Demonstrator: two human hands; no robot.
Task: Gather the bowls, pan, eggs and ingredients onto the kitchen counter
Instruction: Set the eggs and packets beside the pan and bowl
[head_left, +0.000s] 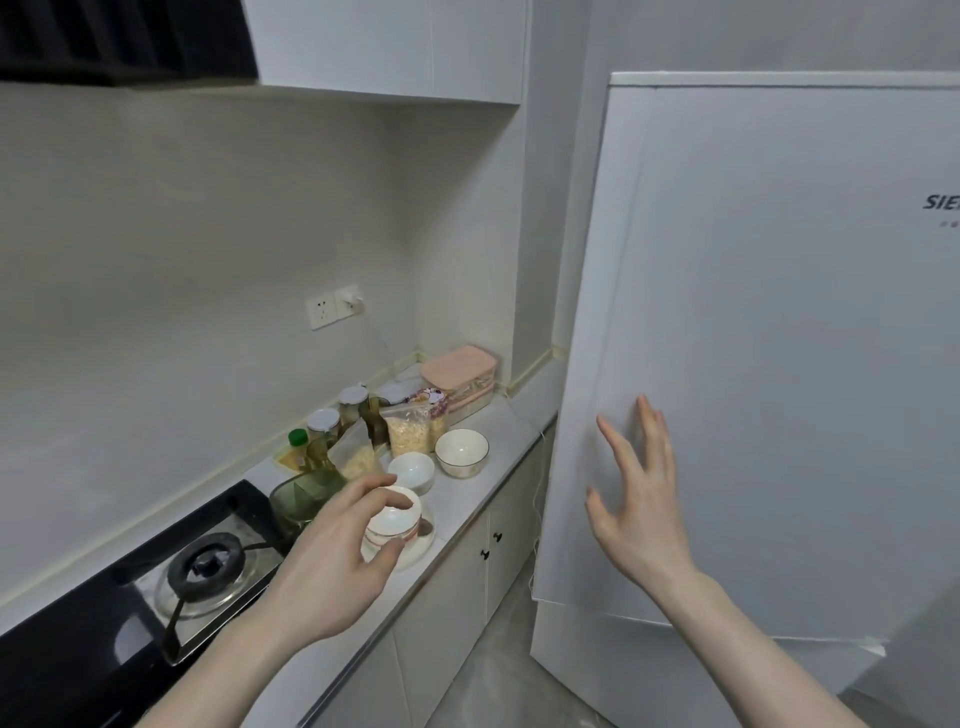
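Meanwhile left hand (332, 561) loosely curled over patterned bowl (392, 525), contact unclear; right hand (636, 499) splayed, empty, against fridge door (779, 338)

Soft, even indoor light, moderately bright, with no visible source. Faint shadows lie beneath the bowls on the desk (467, 499). Dull glare marks the black hob (104, 639). Wide-angle distortion bows the refrigerator door (779, 364) and wall edges. Both hands appear slightly motion-blurred.
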